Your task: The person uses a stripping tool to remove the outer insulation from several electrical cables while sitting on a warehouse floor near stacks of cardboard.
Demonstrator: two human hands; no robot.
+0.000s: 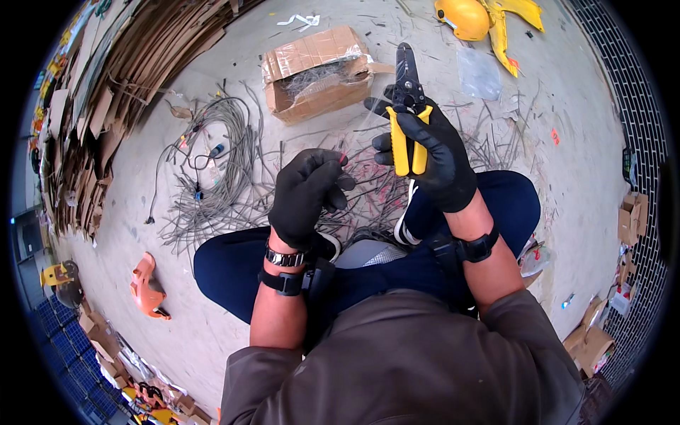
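Note:
My right hand (443, 154), in a black glove, holds a wire stripper (408, 87) with yellow handles, its dark jaws pointing away from me and closed together or nearly so. To its left, my gloved left hand (311, 194) has its thumb and fingers curled around a short piece of red wire (343, 158); only the end of it shows. Strands of fine wire or clear film seem to hang near the right fingers, too blurred to tell. Beneath both hands, red and grey cable scraps (377, 186) litter the floor between my crossed legs.
An open cardboard box (319, 101) holding tangled fine strands stands ahead. Coiled grey cable (228, 138) lies to the left, below stacked flattened cardboard (122, 69). Yellow plastic parts (465, 18) and a clear plastic bag (479, 74) lie at upper right, an orange plastic part (144, 287) at lower left.

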